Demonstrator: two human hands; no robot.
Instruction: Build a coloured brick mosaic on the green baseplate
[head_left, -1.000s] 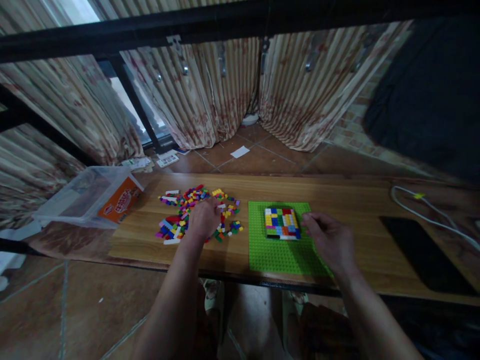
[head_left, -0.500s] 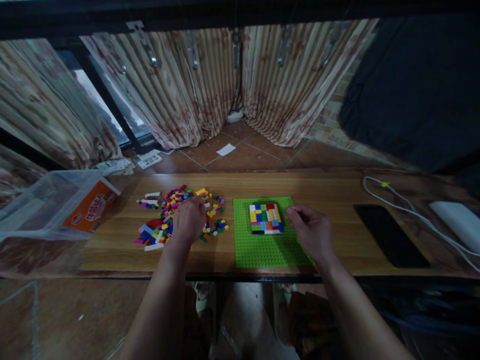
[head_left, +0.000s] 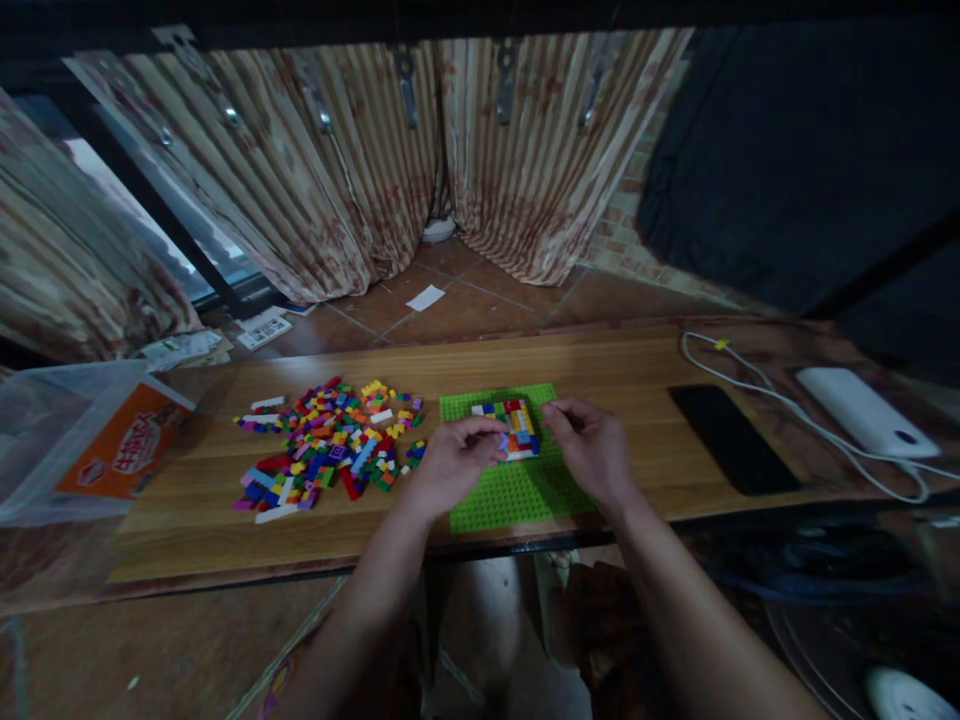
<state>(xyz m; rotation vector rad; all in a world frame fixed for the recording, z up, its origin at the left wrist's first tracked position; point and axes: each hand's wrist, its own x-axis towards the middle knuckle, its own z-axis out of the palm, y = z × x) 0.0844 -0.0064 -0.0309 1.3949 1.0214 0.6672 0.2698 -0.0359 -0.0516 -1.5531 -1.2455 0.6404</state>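
Observation:
My left hand (head_left: pixel 456 462) is over the left side of the green baseplate (head_left: pixel 495 500), its fingers pinching a small light purple toy brick (head_left: pixel 503 441). Under its fingertips lies a flat square build of many-coloured bricks (head_left: pixel 522 425), partly covered by the hand. My right hand (head_left: pixel 592 448) is at the right of this build, thumb and fingers closed together. Whatever those fingers may hold is hidden. A spread-out pile of loose toy bricks (head_left: pixel 330 440) lies on the wooden board left of the baseplate.
A clear plastic box (head_left: pixel 45 400) with an orange label stands at the far left. On the right lie a black phone (head_left: pixel 735 438), a white power bank (head_left: pixel 862 408) and a looped white cable (head_left: pixel 757 378). Behind the wooden board (head_left: pixel 615 365) hang striped curtains (head_left: pixel 337 200).
My left hand has moved right from the brick pile to the build, bringing a small purple brick. My right hand stays beside the build. The whole view has shifted and turned a little.

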